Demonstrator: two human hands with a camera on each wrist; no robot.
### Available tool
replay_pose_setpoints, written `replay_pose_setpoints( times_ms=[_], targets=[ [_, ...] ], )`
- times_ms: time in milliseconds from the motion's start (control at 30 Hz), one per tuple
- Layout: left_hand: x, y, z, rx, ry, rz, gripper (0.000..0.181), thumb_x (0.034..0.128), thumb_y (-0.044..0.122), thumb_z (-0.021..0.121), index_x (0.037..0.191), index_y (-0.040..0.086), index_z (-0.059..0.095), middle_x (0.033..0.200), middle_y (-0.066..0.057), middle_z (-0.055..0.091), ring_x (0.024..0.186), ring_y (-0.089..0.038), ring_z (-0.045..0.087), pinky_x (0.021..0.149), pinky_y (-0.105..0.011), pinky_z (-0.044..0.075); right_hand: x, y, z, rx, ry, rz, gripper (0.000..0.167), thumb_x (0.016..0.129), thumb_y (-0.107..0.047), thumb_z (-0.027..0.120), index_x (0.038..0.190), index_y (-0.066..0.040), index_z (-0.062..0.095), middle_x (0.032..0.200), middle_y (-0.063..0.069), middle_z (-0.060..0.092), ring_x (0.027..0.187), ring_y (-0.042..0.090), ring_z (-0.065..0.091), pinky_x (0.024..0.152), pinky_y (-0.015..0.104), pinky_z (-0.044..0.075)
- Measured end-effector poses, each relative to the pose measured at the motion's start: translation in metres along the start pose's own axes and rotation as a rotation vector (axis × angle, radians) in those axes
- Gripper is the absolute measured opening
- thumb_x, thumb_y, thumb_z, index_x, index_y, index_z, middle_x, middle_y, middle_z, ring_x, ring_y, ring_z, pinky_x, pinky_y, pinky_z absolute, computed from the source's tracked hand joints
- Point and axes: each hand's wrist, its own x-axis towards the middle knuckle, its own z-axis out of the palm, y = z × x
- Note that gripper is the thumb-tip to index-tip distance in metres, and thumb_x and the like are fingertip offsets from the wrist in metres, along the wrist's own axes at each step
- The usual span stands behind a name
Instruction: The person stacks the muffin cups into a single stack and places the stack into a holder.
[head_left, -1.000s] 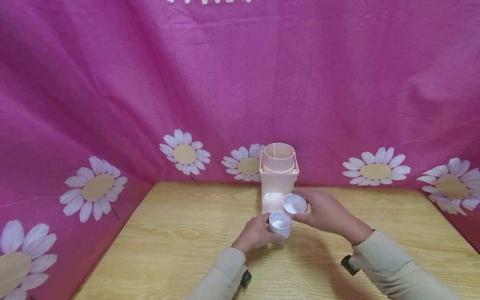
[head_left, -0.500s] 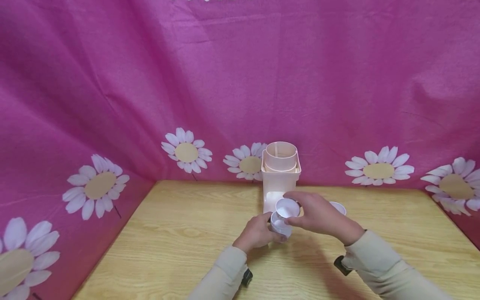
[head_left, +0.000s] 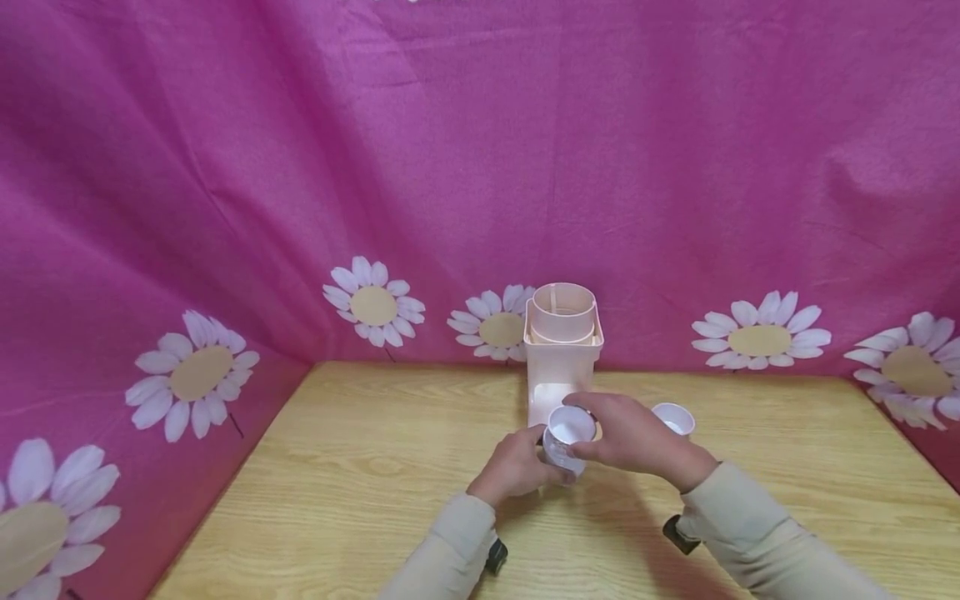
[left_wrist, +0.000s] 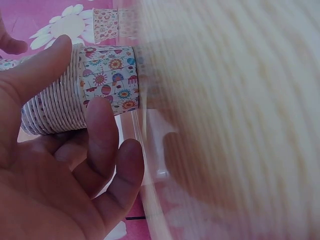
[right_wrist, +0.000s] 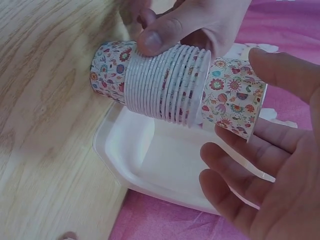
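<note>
My left hand point(head_left: 517, 465) grips a nested stack of paper cups point(right_wrist: 160, 82) with a colourful flower print and white rims, held above the table. Thumb and fingers wrap its side in the left wrist view. Between the thumb and fingers of my right hand point(head_left: 630, 437) is a single paper cup point(right_wrist: 232, 95) of the same print, mouth up and white inside. Its narrow end sits at the mouth of the stack; how deep it goes in is hard to tell. Another paper cup point(head_left: 673, 418) stands alone on the table, just beyond my right hand.
Right behind the hands stands a pale pink cup dispenser point(head_left: 562, 362) with a round tube on top and a scooped opening below. The wood-grain table point(head_left: 360, 467) ends at a magenta cloth point(head_left: 480, 167) printed with daisies.
My right hand has brought its cup left from beside the stack, then down onto the stack's mouth. The lone cup has come into sight behind it. The left hand has hardly moved.
</note>
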Motion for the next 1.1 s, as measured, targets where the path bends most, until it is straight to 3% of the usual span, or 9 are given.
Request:
replay_pose_setpoints(
  times_ms=[1100],
  targets=[
    [0.001, -0.001, 0.000, -0.009, 0.011, 0.022, 0.052, 0.0702, 0.030, 0.090, 0.116, 0.017, 0.067, 0.111, 0.001, 0.072, 0.106, -0.019, 0.061, 0.100, -0.047, 0.048, 0.005, 0.006, 0.012, 0.015, -0.035, -0.008, 0.049, 0.076, -0.018, 0.082, 0.118, -0.005, 0.064, 0.100, 0.005, 0.071, 0.088, 0.019, 0.064, 0.076, 0.036, 0.052]
  ],
)
